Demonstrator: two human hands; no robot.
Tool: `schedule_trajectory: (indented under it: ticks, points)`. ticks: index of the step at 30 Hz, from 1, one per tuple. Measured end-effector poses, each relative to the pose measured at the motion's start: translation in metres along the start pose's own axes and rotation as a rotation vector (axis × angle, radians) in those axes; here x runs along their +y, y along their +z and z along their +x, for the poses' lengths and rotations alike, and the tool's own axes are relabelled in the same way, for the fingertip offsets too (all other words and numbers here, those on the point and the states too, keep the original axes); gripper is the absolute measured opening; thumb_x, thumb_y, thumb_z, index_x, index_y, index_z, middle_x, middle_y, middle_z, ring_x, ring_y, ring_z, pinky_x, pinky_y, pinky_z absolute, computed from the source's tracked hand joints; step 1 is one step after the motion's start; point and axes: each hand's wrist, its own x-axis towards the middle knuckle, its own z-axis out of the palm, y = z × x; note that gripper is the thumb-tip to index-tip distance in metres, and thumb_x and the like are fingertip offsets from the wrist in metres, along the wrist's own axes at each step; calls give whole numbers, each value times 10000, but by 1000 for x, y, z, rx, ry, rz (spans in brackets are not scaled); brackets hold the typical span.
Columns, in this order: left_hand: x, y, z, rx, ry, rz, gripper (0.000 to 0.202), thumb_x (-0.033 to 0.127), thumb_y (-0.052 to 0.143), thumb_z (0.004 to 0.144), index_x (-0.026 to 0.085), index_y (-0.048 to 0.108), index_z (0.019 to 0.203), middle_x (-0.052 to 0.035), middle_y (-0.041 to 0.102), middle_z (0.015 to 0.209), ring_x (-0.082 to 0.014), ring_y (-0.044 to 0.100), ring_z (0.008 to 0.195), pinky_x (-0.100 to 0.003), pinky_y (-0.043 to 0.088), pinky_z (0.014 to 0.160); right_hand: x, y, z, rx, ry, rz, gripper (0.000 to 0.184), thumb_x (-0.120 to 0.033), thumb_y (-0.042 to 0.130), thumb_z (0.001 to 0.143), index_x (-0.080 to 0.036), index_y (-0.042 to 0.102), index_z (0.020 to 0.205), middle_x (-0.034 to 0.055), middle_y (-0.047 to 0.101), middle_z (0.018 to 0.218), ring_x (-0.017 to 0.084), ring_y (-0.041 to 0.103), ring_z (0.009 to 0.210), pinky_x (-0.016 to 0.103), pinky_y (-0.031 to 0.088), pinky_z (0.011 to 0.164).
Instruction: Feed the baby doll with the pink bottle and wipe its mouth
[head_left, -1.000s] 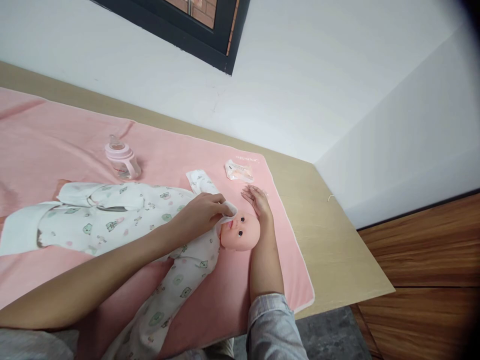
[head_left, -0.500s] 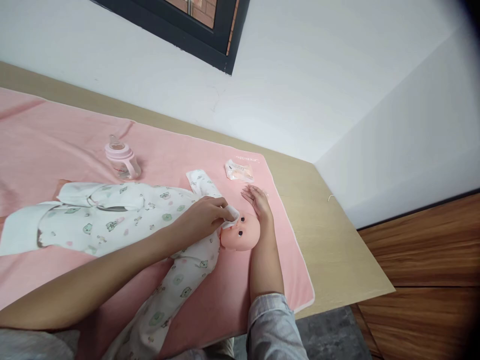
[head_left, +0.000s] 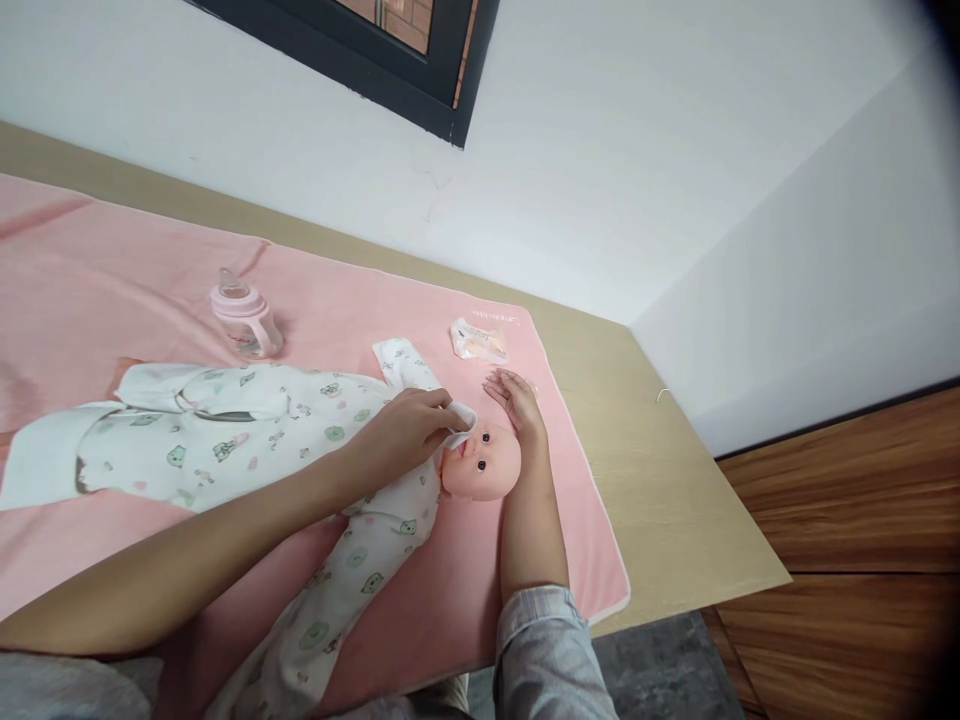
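Observation:
A baby doll (head_left: 487,468) lies on its back, dressed in a white printed suit (head_left: 247,430), its head toward the right. My left hand (head_left: 412,432) reaches across its chest and pinches a white wipe (head_left: 463,425) against the side of its mouth and cheek. Beside the top of the doll's head, my right hand (head_left: 516,398) rests on the pink mat (head_left: 420,310) with its fingers stretched out, holding nothing. The right forearm runs along the crown of the head.
A baby bottle (head_left: 246,322) with a pink collar and handle stands upright beyond the doll's legs. Past my right hand lies a small clear packet (head_left: 480,342). The wooden table (head_left: 660,500) meets a white wall with a dark window frame (head_left: 420,85).
My left hand has shifted the wipe slightly toward the upper left, so more of the doll's mouth shows. My right hand stays where it was.

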Motion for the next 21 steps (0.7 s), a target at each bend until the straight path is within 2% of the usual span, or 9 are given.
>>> schedule_trajectory:
  ticks: [4,7,11,16,21]
  points:
    - [0,-5,2,3,-19,-27,291,59,483,848,196,735,897,-32,615,819,-176,589,778,-285,420,709,3,-4,8,21,36,7,171,-272,685,789,-187,622,923,34,711,869,168,690,982,402,523,1016]
    - [0,-12,1,1,-63,-132,278,64,494,829,195,727,903,-20,615,828,-155,588,742,-259,419,669,5,-6,13,37,62,9,146,-271,658,807,-180,616,914,29,705,824,170,690,977,406,526,1001]
    - [2,-22,-2,-76,-114,-235,228,122,504,843,213,706,899,-4,618,874,-147,600,769,-254,433,696,5,-5,11,27,45,18,156,-250,676,791,-179,621,919,30,709,852,165,697,950,402,523,1011]
    - [7,-22,-3,-159,-86,-143,232,104,499,819,207,701,869,-13,622,887,-163,603,782,-266,425,697,1,-1,2,-9,-9,18,185,-263,710,771,-194,627,921,37,720,935,162,697,963,396,521,1029]
    - [6,-15,-2,-146,-23,-86,238,73,523,804,205,714,857,-22,637,844,-185,610,801,-290,419,732,0,0,0,-12,-18,27,184,-269,712,772,-194,628,918,38,722,959,165,695,982,399,516,1038]
